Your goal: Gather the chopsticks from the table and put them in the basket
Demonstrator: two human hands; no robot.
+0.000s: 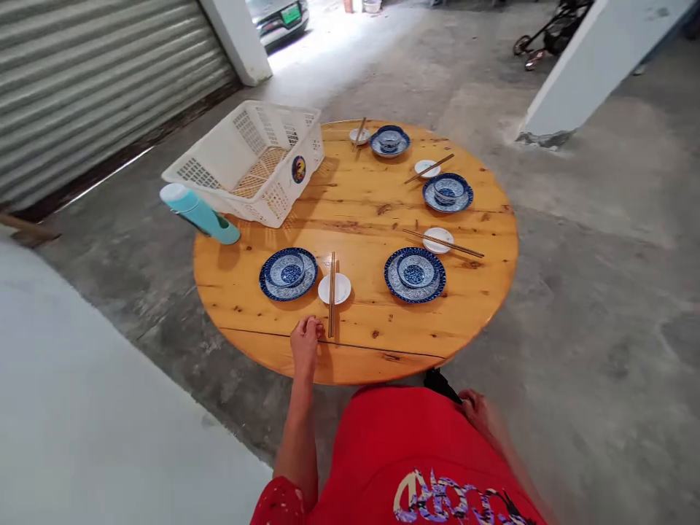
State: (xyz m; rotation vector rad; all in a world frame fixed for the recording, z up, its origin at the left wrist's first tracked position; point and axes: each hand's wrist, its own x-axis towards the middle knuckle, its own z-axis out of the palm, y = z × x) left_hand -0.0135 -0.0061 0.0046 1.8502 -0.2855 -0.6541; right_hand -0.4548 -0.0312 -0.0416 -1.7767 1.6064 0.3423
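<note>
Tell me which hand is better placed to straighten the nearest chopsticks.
Left, probably. The left hand rests on the table right beside the near end of the chopsticks, while the right hand hangs off the table by the hip.

The left hand (306, 341) reaches forward on a nearly straight bare forearm, fingers curled loosely inward, knuckles up. The right hand (481, 412) hangs low beside the red-shirted torso, well behind the left hand, fingers loosely bent, arm blurred.
</note>
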